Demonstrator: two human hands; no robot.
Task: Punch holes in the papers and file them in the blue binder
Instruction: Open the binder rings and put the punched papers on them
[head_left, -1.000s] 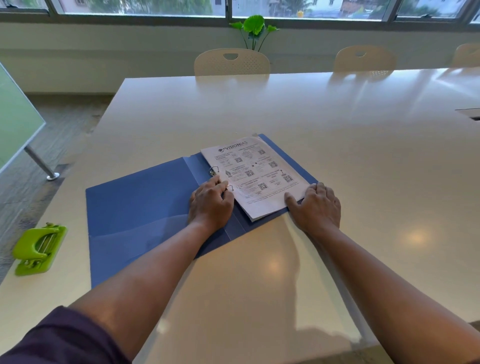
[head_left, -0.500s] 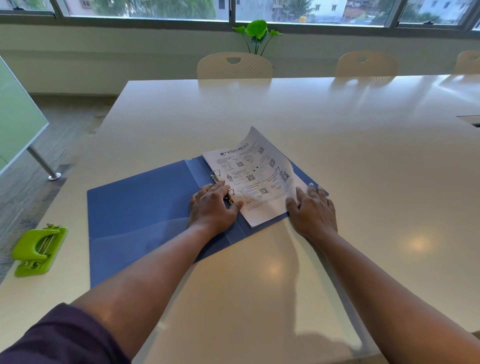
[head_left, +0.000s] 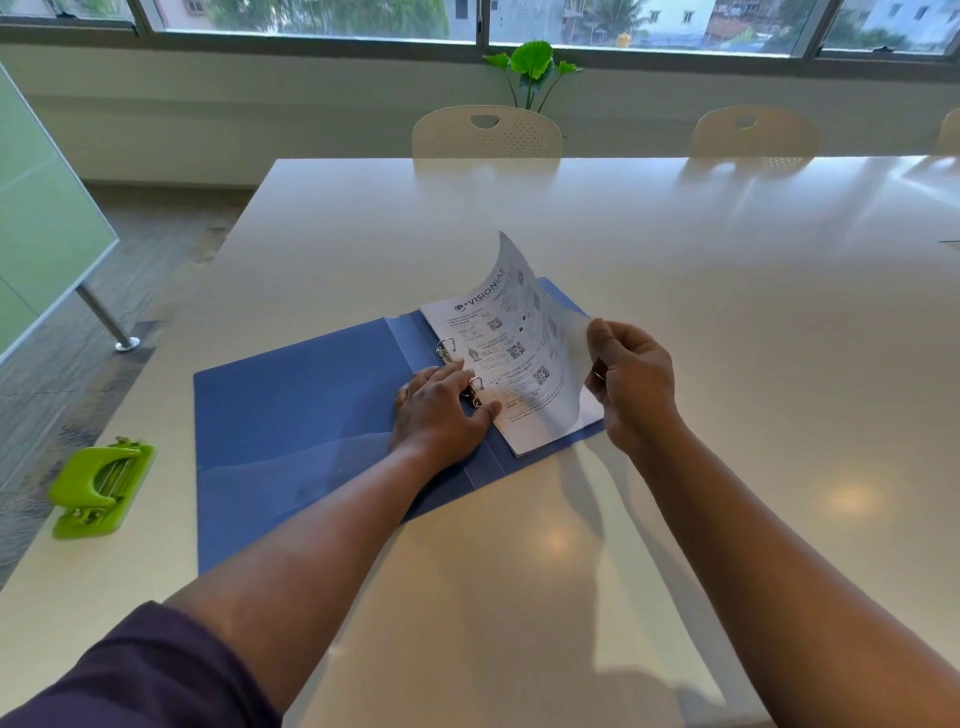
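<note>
Papers (head_left: 519, 364) sit on the rings (head_left: 445, 347) in my open blue binder (head_left: 296, 415), so the punching looks done. My right hand (head_left: 631, 384) pinches the top sheet's edge, lifted. My left hand (head_left: 441, 410) presses flat by the rings. The punch (head_left: 98, 486) sits far left. Closing is left.

Office meeting room: long table (head_left: 675, 260), perforated chairs (head_left: 487, 132), windows (head_left: 311, 13).

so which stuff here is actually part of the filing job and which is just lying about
In the job: blue binder, open flat; papers, top sheet lifted by the right hand; left hand pressing at the rings; green hole punch.

Just there: table, chairs, potted plant.
</note>
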